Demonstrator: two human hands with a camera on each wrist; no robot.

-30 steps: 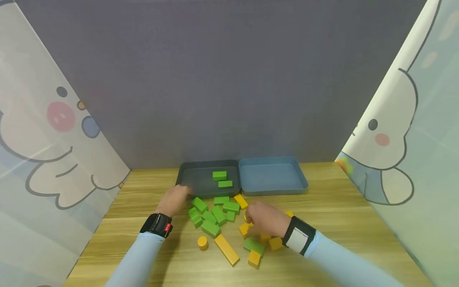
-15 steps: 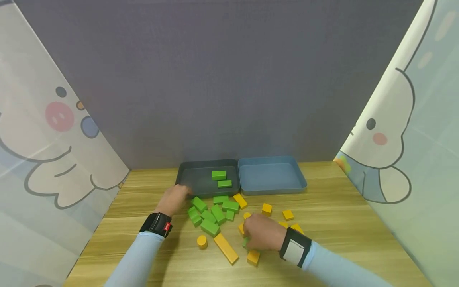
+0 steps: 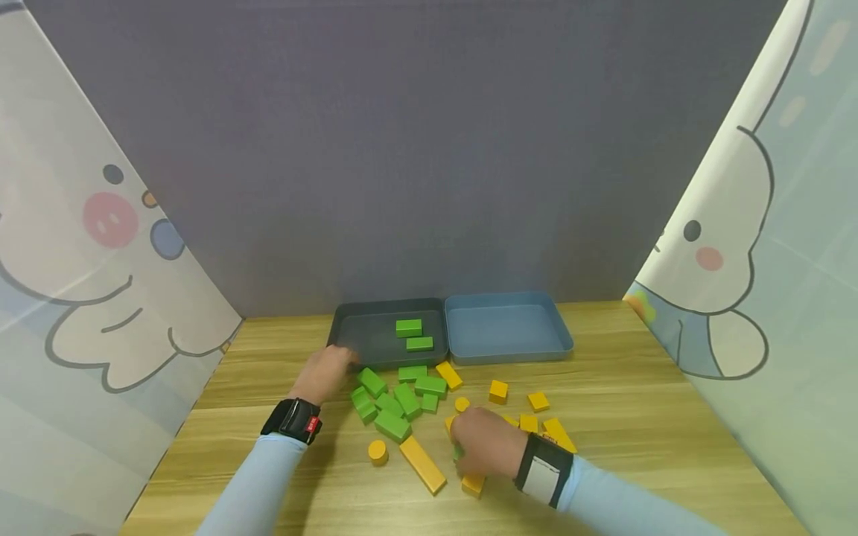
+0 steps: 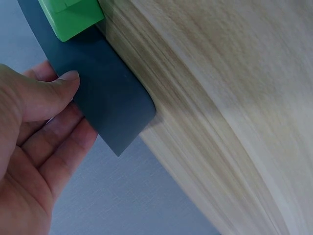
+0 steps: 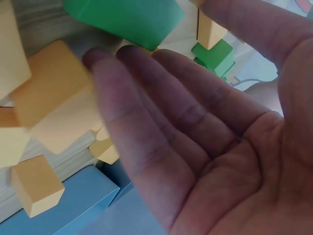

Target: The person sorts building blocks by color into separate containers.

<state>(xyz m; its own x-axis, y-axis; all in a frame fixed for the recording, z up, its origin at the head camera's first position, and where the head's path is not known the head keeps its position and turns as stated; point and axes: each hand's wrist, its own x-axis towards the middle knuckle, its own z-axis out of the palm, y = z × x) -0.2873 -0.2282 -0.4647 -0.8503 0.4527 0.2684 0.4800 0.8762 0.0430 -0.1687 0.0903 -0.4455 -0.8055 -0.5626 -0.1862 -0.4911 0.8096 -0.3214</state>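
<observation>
At the near left corner of the dark grey tray [image 3: 365,331], my left hand [image 3: 325,374] pinches the rim [image 4: 110,112], thumb on one side and fingers on the other. Two green blocks [image 3: 409,327] lie in that tray. My right hand [image 3: 489,442] is low over the yellow blocks on the right, largely covering a green block in the head view. In the right wrist view its fingers [image 5: 142,122] are extended, the tips close to that green block [image 5: 129,19], with the thumb apart. A yellow block [image 3: 473,485] lies beside this hand on its near side.
A blue tray [image 3: 509,327] stands against the dark one, to its right. Several green blocks [image 3: 392,426] cluster before the dark tray. A long yellow block [image 3: 423,465] and a yellow cylinder [image 3: 378,452] lie nearer; several yellow blocks [image 3: 498,391] are scattered right. A grey wall [image 3: 429,149] rises behind.
My right hand has moved nearer and down over the green block among the yellow ones, uncovering several yellow blocks behind it. My left hand has stayed on the dark tray's corner.
</observation>
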